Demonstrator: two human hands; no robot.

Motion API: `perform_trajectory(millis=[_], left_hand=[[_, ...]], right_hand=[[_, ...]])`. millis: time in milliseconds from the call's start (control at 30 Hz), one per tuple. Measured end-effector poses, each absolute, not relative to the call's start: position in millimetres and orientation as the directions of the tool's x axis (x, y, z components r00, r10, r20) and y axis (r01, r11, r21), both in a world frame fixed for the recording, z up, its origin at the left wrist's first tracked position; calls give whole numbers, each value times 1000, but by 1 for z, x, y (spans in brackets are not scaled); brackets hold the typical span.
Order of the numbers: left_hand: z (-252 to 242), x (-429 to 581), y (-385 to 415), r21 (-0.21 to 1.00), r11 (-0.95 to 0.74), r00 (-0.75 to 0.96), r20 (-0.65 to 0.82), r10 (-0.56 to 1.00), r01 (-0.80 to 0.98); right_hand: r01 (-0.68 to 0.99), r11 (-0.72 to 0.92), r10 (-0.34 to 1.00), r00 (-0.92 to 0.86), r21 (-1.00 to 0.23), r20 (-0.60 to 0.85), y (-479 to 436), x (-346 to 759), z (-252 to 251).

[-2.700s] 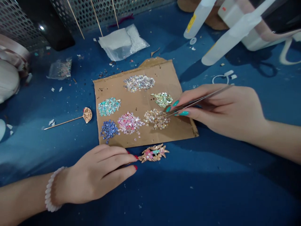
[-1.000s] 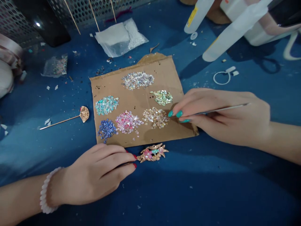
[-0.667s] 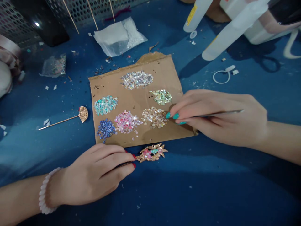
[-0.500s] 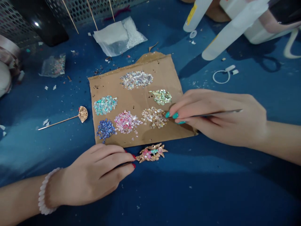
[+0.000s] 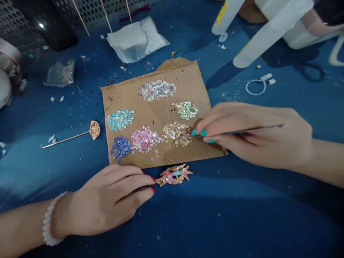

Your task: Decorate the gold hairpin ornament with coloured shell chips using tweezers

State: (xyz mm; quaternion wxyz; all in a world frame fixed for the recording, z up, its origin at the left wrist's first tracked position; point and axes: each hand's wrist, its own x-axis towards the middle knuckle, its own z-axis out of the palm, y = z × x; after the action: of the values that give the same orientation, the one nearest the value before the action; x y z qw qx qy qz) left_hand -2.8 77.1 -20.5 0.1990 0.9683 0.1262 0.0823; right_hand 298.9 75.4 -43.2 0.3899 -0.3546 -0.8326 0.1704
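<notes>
My left hand (image 5: 104, 200) pinches the stem of a gold hairpin between thumb and fingers; the stem is mostly hidden in the hand. The hairpin's ornament (image 5: 174, 175) has gold leaves, pink flowers and turquoise bits, and lies just below the cardboard's front edge. Pen-like in my right hand (image 5: 255, 136) are thin metal tweezers (image 5: 242, 131), their tip down in the pile of beige shell chips (image 5: 176, 132). Whether the tip grips a chip is too small to tell. Beside that pile are pink chips (image 5: 146, 139) and green chips (image 5: 186, 110).
The cardboard (image 5: 150, 116) also carries blue chips (image 5: 120, 147), turquoise chips (image 5: 120, 119) and silvery chips (image 5: 157, 89). A fan-topped hairpin (image 5: 94, 130) lies at left. Behind are plastic bags (image 5: 137, 39), white bottles (image 5: 268, 36) and a white ring (image 5: 256, 87).
The right hand and tweezers have shifted slightly right, the tip still at the beige chips. The left hand keeps hold of the hairpin, nearly unmoved. The whole view has shifted slightly.
</notes>
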Motion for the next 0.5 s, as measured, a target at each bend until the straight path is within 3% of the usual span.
perform_trajectory(millis=[500], left_hand=[[-18, -2, 77, 382, -900, 957, 103, 270, 213]], right_hand=[[453, 695, 719, -456, -558, 525, 76, 298, -44]])
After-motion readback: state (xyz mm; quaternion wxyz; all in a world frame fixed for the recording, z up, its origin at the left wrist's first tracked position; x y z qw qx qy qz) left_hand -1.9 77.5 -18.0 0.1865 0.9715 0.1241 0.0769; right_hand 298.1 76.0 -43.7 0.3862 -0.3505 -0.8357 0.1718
